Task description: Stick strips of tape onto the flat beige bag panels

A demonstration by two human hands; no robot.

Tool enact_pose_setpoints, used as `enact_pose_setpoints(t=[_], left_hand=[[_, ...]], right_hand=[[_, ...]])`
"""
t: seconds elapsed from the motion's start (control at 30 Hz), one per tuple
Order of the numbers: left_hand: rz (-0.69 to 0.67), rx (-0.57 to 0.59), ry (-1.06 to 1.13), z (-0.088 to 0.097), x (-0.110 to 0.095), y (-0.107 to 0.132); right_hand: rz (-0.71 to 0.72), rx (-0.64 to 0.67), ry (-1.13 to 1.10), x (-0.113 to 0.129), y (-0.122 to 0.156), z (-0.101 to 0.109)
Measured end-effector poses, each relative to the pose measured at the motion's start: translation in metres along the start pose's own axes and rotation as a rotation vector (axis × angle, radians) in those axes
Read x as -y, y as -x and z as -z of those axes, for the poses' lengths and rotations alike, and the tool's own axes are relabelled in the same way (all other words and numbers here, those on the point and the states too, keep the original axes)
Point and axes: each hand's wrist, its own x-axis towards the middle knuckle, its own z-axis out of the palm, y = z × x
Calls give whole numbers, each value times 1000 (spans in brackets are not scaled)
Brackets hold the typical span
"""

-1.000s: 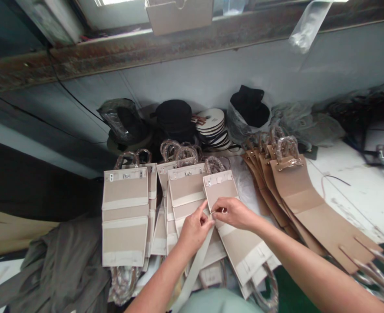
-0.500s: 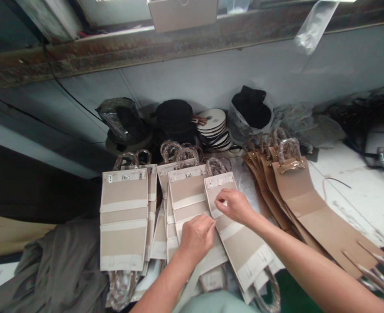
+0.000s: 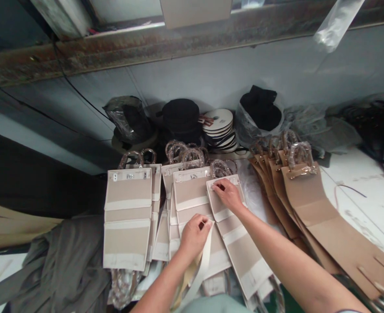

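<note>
Flat beige bag panels with wrapped handles lie in overlapping stacks in front of me. My left hand (image 3: 194, 234) is closed on the end of a pale strip (image 3: 202, 265) that runs down towards my body. My right hand (image 3: 226, 194) rests with pinched fingers on the upper part of the rightmost beige panel (image 3: 240, 243), near its white top band (image 3: 223, 181). What the right fingers grip, if anything, is too small to make out. Another beige panel stack (image 3: 127, 217) lies to the left.
A fan of brown panels (image 3: 312, 217) with wrapped handles lies at the right on a white table (image 3: 371, 204). Black rolls (image 3: 180, 115), white spools (image 3: 220, 126) and plastic bags stand against the blue wall. Grey cloth (image 3: 58, 269) hangs at lower left.
My right hand has moved up the panel from its middle to the top band. My left hand has dropped slightly, still holding the pale strip. The view shifted a little right.
</note>
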Motion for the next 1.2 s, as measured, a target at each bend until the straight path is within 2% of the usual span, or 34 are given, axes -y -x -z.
enact_pose_setpoints(t=[0.17,0.3,0.43,0.5,0.57,0.67,0.73,0.83,0.93,1.07,1.2], left_hand=[[23,29,73,2,-2,2],[56,76,226,0,-1,7],[141,28,283,1,-2,13],[144,9,247,4,-5,15],[110,2,191,8,-7,16],[37,14,131,12,-11,17],[11,6,84,14,-14,17],[-32,-11,-53,15,-18,19],[-148,-48,-216,17,-21,21],[-275,-60,-382,19,-18,23],[-379,-30,-515,20,-12,24]], right_hand=[[-172,-89,-9,0,-3,-2],[-151,-105,-56,3,-6,2],[-189,-163,-108,18,2,18],[-171,-84,-144,32,15,29],[-118,97,-159,49,32,38],[33,386,-105,73,58,47],[150,480,-5,84,68,49],[286,509,212,94,71,50],[379,529,426,103,67,51],[405,569,570,113,65,48],[386,570,600,107,65,38]])
